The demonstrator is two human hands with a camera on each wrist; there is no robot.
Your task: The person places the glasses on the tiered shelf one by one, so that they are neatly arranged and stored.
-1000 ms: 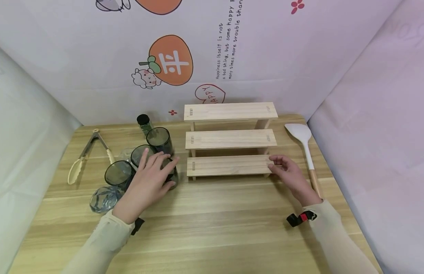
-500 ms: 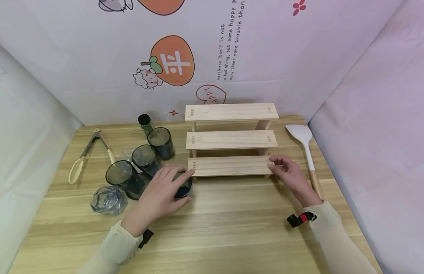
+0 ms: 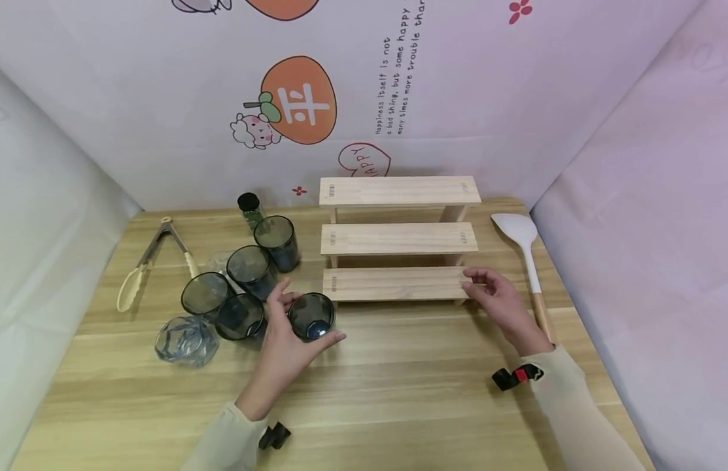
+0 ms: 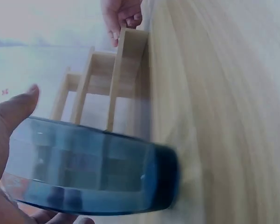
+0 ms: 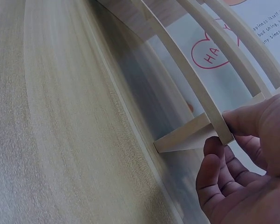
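Note:
My left hand (image 3: 284, 347) holds a dark tinted glass (image 3: 312, 316) between thumb and fingers, just off the left front corner of the three-tier wooden rack (image 3: 396, 284). In the left wrist view the smoky blue glass (image 4: 93, 168) has its thick base close over the tabletop. My right hand (image 3: 498, 302) pinches the right end of the rack's lowest board. The right wrist view has the thumb on top of that board (image 5: 195, 88) and curled fingers beneath it. Several similar glasses (image 3: 252, 271) stand left of my left hand, one partly behind it.
A clear faceted glass (image 3: 187, 341) sits at the left front of the group. Behind stands a black-lidded jar (image 3: 250, 208). Tongs (image 3: 144, 265) lie at far left, a white spatula (image 3: 522, 242) right of the rack. Fabric walls (image 3: 458, 98) border the table (image 3: 399, 392).
My left hand has moved right and toward the front, taking one tinted glass out of the group to the rack's left corner. The right hand stays at the lowest board.

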